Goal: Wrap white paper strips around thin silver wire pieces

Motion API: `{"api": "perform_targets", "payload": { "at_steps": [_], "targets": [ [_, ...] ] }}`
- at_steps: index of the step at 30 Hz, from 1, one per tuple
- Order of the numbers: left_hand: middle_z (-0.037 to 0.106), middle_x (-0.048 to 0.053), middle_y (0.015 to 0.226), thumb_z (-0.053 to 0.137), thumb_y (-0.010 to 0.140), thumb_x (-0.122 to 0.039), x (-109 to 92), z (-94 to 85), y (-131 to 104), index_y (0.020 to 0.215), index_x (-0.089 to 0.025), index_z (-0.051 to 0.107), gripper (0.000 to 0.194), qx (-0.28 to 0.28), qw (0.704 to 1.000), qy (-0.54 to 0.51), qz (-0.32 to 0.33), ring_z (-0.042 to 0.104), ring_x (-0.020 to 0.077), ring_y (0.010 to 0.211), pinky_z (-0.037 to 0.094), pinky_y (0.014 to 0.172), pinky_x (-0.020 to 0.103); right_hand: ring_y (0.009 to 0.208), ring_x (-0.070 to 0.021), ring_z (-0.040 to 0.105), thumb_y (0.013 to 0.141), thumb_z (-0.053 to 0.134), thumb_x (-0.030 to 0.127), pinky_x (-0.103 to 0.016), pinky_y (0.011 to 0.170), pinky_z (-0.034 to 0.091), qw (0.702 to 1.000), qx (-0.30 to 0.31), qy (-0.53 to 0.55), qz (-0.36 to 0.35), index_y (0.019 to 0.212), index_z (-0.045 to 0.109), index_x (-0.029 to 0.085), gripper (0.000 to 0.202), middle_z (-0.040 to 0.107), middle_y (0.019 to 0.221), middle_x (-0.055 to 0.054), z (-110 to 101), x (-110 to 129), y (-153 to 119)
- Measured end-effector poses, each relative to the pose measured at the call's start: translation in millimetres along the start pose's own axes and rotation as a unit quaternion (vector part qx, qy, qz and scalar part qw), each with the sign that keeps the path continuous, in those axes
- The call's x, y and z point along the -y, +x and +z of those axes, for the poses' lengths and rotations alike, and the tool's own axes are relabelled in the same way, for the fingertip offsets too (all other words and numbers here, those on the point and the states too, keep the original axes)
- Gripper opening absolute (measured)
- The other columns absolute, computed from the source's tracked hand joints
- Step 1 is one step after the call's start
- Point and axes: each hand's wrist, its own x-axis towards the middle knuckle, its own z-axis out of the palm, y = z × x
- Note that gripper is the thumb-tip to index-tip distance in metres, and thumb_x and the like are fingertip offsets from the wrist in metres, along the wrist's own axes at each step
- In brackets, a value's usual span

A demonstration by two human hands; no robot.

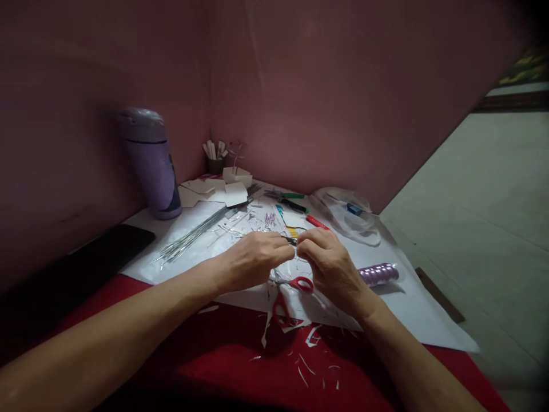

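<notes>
Over the white paper sheet (pixel 416 309), my left hand (pixel 259 257) and my right hand (pixel 330 266) face each other with a small gap between the fingertips. Both hands are closed in a pinch, and whatever they hold is too small or hidden to make out. Just below them lies a pair of scissors (pixel 305 283) with red handle loops. A purple, shiny spool (pixel 378 274) rests beside my right wrist. Beyond my left hand, a bundle of thin metal wires (pixel 193 236) lies slantwise, with short purple pieces (pixel 270 218) nearby.
A purple tumbler (pixel 154 171) stands at the left near a dark flat object (pixel 115 246). Behind are cut cards (pixel 235 194), a cup of sticks (pixel 215 165) and green-handled pliers (pixel 292 195). A clear plastic bag (pixel 369 232) lies right. Scraps litter the red cloth (pixel 206 355).
</notes>
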Motion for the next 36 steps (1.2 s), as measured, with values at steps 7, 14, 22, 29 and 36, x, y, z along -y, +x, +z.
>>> {"api": "perform_targets", "payload": {
  "at_steps": [7,14,22,29,36],
  "targets": [
    [0.059,0.002,0.076,0.045,0.076,-0.003,0,4.9,1,0.088,-0.018,0.055,0.021,-0.085,0.988,-0.085,-0.094,0.051,0.0121,0.067,0.041,0.063,0.025,0.084,-0.0203,0.051,0.077,0.045,-0.002,-0.034,0.075,0.039,1.0,0.005,-0.011,0.013,0.075,0.052,0.019,0.022,0.059,0.088,-0.006,-6,-2,1],
    [0.065,0.007,0.08,0.043,0.083,-0.011,-5,5.1,3,0.08,-0.016,0.06,0.018,-0.047,0.993,-0.037,-0.107,0.057,0.0157,0.073,0.043,0.069,0.029,0.08,-0.0205,0.052,0.076,0.045,-0.001,-0.034,0.072,0.041,0.999,0.003,-0.034,0.008,0.076,0.053,0.018,0.021,0.059,0.085,-0.007,-6,0,1],
    [0.064,0.006,0.067,0.042,0.074,-0.004,-9,9.9,3,0.068,-0.015,0.059,0.022,-0.104,0.986,-0.018,-0.13,0.056,0.0141,0.062,0.042,0.061,0.027,0.076,-0.0199,0.052,0.074,0.046,0.001,-0.033,0.068,0.042,0.999,0.013,-0.041,0.024,0.073,0.054,0.016,0.017,0.059,0.084,-0.009,-4,7,1],
    [0.063,0.004,0.064,0.042,0.072,-0.002,-7,19.0,2,0.066,-0.016,0.059,0.022,-0.126,0.978,-0.014,-0.165,0.056,0.014,0.06,0.042,0.06,0.027,0.076,-0.0204,0.052,0.075,0.045,0.002,-0.033,0.067,0.042,0.999,0.01,-0.009,0.051,0.071,0.051,0.017,0.017,0.057,0.082,-0.009,2,9,-1],
    [0.062,0.007,0.09,0.054,0.071,-0.003,-3,10.5,5,0.096,-0.014,0.057,0.028,-0.129,0.98,-0.064,-0.139,0.056,0.0151,0.075,0.044,0.068,0.029,0.076,-0.0198,0.05,0.076,0.043,0.001,-0.033,0.068,0.041,0.998,0.022,0.001,0.064,0.071,0.049,0.016,0.017,0.055,0.08,-0.009,-1,9,-1]
  ]
}}
